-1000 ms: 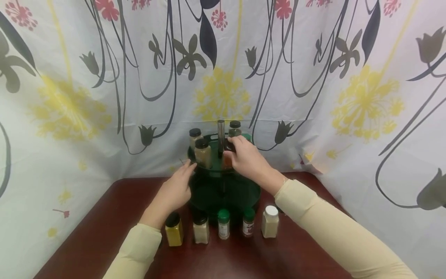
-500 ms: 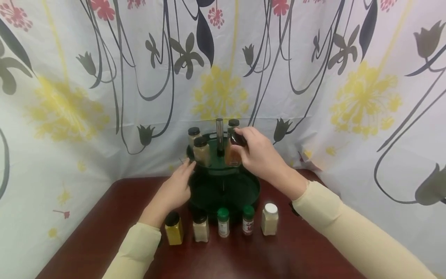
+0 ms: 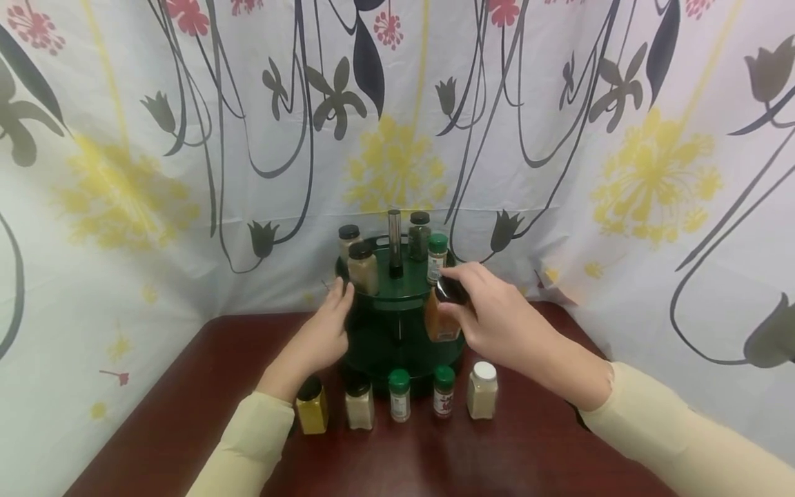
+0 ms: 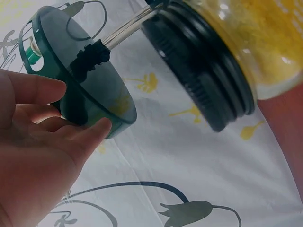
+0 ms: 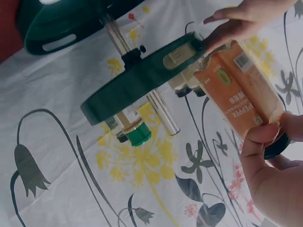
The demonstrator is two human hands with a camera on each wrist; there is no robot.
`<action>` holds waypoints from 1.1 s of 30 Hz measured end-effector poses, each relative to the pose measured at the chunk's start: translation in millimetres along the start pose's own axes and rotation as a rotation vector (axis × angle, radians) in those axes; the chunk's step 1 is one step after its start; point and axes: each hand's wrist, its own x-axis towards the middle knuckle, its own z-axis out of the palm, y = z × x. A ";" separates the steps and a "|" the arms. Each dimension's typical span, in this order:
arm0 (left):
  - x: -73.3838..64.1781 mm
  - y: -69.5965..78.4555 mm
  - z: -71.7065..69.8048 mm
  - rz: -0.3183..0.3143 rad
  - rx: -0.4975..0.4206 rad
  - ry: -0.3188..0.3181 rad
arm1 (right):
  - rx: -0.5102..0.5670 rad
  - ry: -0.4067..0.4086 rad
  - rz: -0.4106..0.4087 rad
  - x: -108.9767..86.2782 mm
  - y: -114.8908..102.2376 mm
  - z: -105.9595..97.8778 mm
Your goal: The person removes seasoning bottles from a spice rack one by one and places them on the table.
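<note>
My right hand point(image 3: 506, 314) pinches the black lid of an orange pepper jar point(image 3: 441, 324), held just in front of a green two-tier rack point(image 3: 397, 288). In the right wrist view, the label on the pepper jar point(image 5: 241, 90) reads "PEPPER", and the thumb and fingers curl round its lid. My left hand point(image 3: 313, 345) touches the left rim of the upper tray, its fingers extended. The left wrist view shows this hand point(image 4: 47, 142) with its fingertips at the tray wall point(image 4: 104, 120).
On the upper tray stand two tan jars point(image 3: 363, 276), a dark-lidded jar point(image 3: 419, 238) and a green-capped bottle point(image 3: 437, 259) round a metal post point(image 3: 395, 241). Several jars line the table front, among them a yellow jar point(image 3: 312, 414) and a white-lidded jar point(image 3: 482, 397).
My right hand has lifted the pepper jar off the upper tray and moved it right and toward me, uncovering the green-capped bottle. The left hand stays at the rim.
</note>
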 end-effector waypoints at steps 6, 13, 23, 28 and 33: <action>1.1 1.9 -0.8 0.000 0.014 -0.019 | -0.004 -0.064 0.028 -33.3 -5.1 -1.8; -0.8 3.7 -1.7 -0.004 0.022 -0.023 | 0.073 -0.206 0.066 -72.4 -6.1 6.5; -2.0 3.4 -1.0 -0.010 0.029 -0.012 | 0.048 -0.389 0.161 -117.4 18.6 31.0; -2.7 3.0 -1.1 -0.002 0.028 -0.010 | 0.056 -0.411 0.180 -134.0 28.7 40.2; -3.2 4.3 -1.2 -0.002 0.017 -0.003 | 0.068 -0.404 0.188 -142.5 35.4 47.2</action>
